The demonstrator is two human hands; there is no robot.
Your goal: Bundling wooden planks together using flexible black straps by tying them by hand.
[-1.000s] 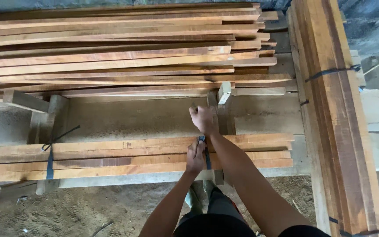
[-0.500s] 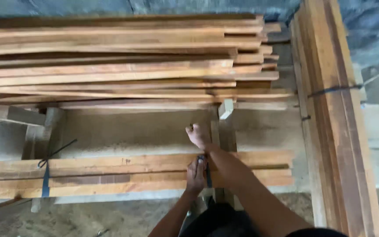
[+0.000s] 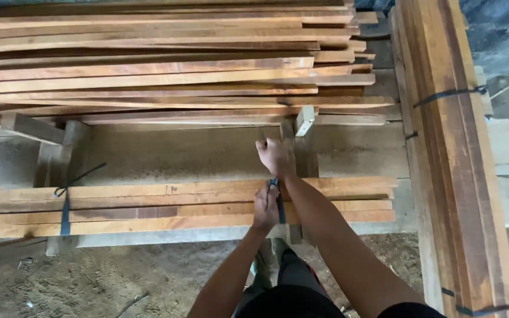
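A bundle of long wooden planks [image 3: 148,203] lies across in front of me on low supports. A dark strap [image 3: 278,200] runs around it near its right end. My left hand [image 3: 265,207] rests on top of the bundle, fingers closed on that strap. My right hand [image 3: 274,156] is a fist just beyond the bundle's far edge, apparently pulling the strap's other end, though the strap is hidden inside the fist. A second dark strap [image 3: 65,207] is tied around the bundle's left end.
A big stack of loose planks [image 3: 166,65] fills the far side. Another strapped bundle [image 3: 455,147] runs away from me on the right. A short upright wood block [image 3: 304,121] stands beyond my right hand. Sawdust covers the ground [image 3: 107,282] below.
My right hand has drawn slightly away from the bundle toward the far stack. My left hand stays on the strap. The view has shifted a little.
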